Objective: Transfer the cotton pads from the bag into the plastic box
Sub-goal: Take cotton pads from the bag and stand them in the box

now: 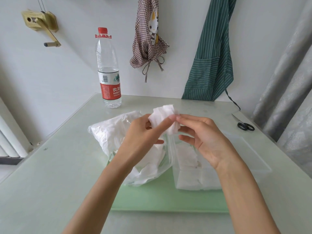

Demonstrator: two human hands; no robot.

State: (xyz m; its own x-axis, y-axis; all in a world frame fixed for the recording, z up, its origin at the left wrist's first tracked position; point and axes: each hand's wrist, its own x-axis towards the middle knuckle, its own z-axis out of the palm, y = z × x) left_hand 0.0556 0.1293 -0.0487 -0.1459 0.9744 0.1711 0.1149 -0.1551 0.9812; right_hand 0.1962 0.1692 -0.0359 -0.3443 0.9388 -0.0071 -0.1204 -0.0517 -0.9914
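Head view, both hands' grip pinching cotton pads point(164, 119), above plastic box point(199, 174)

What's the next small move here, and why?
Probably lower the cotton pads into the plastic box. Both the left hand and the right hand hold them above the bag, and the box, just right, already holds pads.

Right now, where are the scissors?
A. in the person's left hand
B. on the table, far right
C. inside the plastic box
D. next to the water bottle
B: the scissors lie on the table at its far right edge, apart from the box, while both the left hand and the right hand hold cotton pads.
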